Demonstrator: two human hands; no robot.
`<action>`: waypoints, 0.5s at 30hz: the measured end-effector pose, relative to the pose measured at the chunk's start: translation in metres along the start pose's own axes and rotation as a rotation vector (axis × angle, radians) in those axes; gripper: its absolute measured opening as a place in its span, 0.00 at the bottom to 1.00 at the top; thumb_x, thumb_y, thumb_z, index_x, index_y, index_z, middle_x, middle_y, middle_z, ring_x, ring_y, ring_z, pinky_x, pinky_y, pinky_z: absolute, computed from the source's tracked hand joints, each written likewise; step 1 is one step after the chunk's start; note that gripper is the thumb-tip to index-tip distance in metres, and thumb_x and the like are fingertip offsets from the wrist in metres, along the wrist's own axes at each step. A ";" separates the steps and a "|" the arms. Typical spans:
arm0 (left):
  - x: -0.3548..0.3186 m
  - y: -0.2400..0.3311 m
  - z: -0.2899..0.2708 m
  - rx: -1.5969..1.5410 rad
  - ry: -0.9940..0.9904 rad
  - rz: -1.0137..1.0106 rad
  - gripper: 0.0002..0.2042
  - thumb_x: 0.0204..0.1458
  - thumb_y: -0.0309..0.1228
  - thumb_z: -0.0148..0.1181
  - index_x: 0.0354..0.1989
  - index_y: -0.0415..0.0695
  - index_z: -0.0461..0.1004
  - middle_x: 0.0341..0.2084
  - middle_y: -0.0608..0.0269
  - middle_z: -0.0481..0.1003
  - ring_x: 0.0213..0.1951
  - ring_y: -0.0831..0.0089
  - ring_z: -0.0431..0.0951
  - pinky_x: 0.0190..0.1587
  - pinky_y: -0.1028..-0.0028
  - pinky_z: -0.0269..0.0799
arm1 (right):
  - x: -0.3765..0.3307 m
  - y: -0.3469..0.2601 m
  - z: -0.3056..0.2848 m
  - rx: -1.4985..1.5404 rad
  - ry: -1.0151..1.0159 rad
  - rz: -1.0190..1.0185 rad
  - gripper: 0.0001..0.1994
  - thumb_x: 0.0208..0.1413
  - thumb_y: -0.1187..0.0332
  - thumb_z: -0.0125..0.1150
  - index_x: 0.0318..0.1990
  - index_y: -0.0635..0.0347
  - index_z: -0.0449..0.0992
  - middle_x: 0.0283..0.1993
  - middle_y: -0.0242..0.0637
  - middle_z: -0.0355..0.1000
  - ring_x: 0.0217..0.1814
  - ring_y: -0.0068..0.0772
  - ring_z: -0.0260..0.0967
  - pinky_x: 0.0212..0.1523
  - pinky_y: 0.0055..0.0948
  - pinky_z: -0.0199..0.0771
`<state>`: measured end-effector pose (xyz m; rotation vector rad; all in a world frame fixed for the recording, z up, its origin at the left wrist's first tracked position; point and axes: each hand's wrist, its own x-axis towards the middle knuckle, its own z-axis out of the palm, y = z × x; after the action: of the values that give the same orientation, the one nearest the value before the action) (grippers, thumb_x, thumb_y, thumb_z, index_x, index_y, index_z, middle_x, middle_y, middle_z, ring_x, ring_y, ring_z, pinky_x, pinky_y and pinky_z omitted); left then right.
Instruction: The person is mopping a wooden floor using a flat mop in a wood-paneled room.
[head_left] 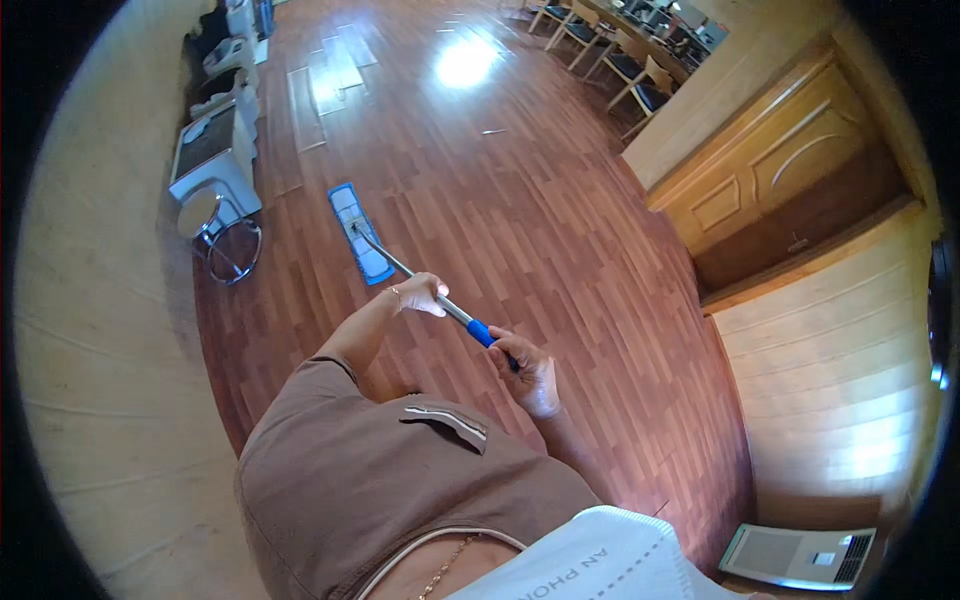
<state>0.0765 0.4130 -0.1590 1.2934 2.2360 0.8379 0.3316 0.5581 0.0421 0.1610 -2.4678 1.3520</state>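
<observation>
Left hand (425,295) wraps the metal pole of the mop (400,267); right hand (525,372), nearer the body, is closed around its blue grip (480,332); the mop head (368,254) rests on the floor (560,250), ahead and left of the left hand; farther left stands a stool (199,214); a door (775,185) is well to the right of both hands.
</observation>
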 end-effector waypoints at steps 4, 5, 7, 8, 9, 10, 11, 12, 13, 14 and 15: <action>-0.044 0.016 -0.004 -0.057 0.169 0.037 0.16 0.32 0.39 0.68 0.16 0.43 0.66 0.14 0.54 0.67 0.20 0.61 0.69 0.25 0.62 0.62 | 0.005 -0.007 0.004 0.060 -0.018 -0.105 0.03 0.54 0.77 0.62 0.36 0.63 0.76 0.43 0.45 0.77 0.43 0.30 0.76 0.44 0.26 0.74; -0.055 0.004 0.007 -0.057 0.245 0.086 0.15 0.32 0.40 0.68 0.16 0.44 0.68 0.15 0.53 0.70 0.21 0.60 0.71 0.25 0.62 0.64 | 0.004 -0.014 0.006 0.062 -0.040 -0.114 0.03 0.54 0.77 0.62 0.36 0.63 0.77 0.42 0.45 0.78 0.43 0.30 0.76 0.43 0.26 0.75; -0.071 0.029 0.002 -0.038 0.171 -0.069 0.16 0.32 0.40 0.69 0.16 0.43 0.70 0.16 0.52 0.71 0.22 0.57 0.73 0.26 0.60 0.65 | 0.003 -0.024 0.005 0.036 -0.033 -0.118 0.03 0.53 0.76 0.63 0.34 0.62 0.77 0.39 0.45 0.78 0.39 0.32 0.78 0.39 0.28 0.77; -0.082 0.035 -0.001 -0.082 0.143 -0.131 0.16 0.32 0.40 0.69 0.17 0.43 0.70 0.16 0.53 0.71 0.22 0.55 0.74 0.26 0.59 0.65 | 0.004 -0.028 0.005 0.056 -0.040 -0.126 0.03 0.52 0.76 0.63 0.34 0.63 0.77 0.37 0.45 0.79 0.38 0.33 0.78 0.38 0.29 0.77; -0.094 0.039 0.001 -0.109 0.157 -0.129 0.15 0.32 0.40 0.69 0.17 0.44 0.70 0.16 0.53 0.71 0.22 0.54 0.74 0.26 0.59 0.65 | 0.006 -0.036 0.005 0.008 -0.064 -0.204 0.02 0.51 0.77 0.63 0.33 0.63 0.77 0.35 0.45 0.79 0.36 0.35 0.78 0.37 0.29 0.77; -0.106 0.041 0.001 -0.133 0.173 -0.126 0.15 0.32 0.40 0.69 0.16 0.44 0.70 0.16 0.53 0.72 0.23 0.53 0.74 0.26 0.58 0.65 | 0.010 -0.043 0.007 -0.038 -0.083 -0.286 0.02 0.50 0.78 0.62 0.33 0.63 0.77 0.34 0.45 0.79 0.35 0.36 0.79 0.36 0.29 0.77; -0.117 0.043 0.000 -0.092 0.119 -0.160 0.11 0.34 0.40 0.67 0.23 0.47 0.79 0.21 0.53 0.77 0.28 0.53 0.78 0.30 0.58 0.71 | 0.011 -0.047 0.011 -0.023 -0.065 -0.371 0.03 0.48 0.77 0.63 0.32 0.62 0.77 0.33 0.44 0.79 0.33 0.37 0.78 0.34 0.30 0.76; -0.126 0.044 0.003 -0.064 0.101 -0.173 0.11 0.34 0.40 0.67 0.23 0.47 0.79 0.22 0.53 0.77 0.28 0.53 0.78 0.31 0.57 0.71 | 0.014 -0.054 0.012 -0.024 -0.083 -0.415 0.04 0.47 0.76 0.63 0.32 0.62 0.77 0.32 0.43 0.79 0.32 0.36 0.78 0.34 0.30 0.75; -0.137 0.044 0.008 -0.037 0.083 -0.186 0.11 0.34 0.40 0.67 0.24 0.47 0.79 0.23 0.52 0.77 0.29 0.53 0.78 0.32 0.57 0.71 | 0.016 -0.057 0.014 -0.025 -0.101 -0.459 0.05 0.47 0.74 0.64 0.32 0.62 0.77 0.32 0.43 0.79 0.31 0.36 0.77 0.33 0.30 0.74; -0.148 0.047 0.013 -0.050 0.084 -0.225 0.11 0.35 0.40 0.66 0.24 0.47 0.79 0.24 0.51 0.77 0.30 0.52 0.78 0.33 0.55 0.71 | 0.013 -0.050 0.014 -0.004 -0.139 -0.507 0.09 0.49 0.68 0.63 0.36 0.62 0.77 0.34 0.42 0.78 0.33 0.36 0.74 0.39 0.34 0.71; -0.159 0.053 0.016 -0.046 0.091 -0.247 0.12 0.35 0.40 0.66 0.24 0.47 0.79 0.24 0.51 0.77 0.30 0.51 0.77 0.33 0.55 0.71 | 0.014 -0.050 0.021 0.006 -0.144 -0.514 0.09 0.49 0.68 0.63 0.36 0.62 0.77 0.34 0.42 0.78 0.33 0.36 0.74 0.39 0.34 0.71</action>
<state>0.1952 0.2984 -0.1248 0.9503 2.3709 0.8629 0.3263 0.5138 0.0762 0.8545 -2.3012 1.1501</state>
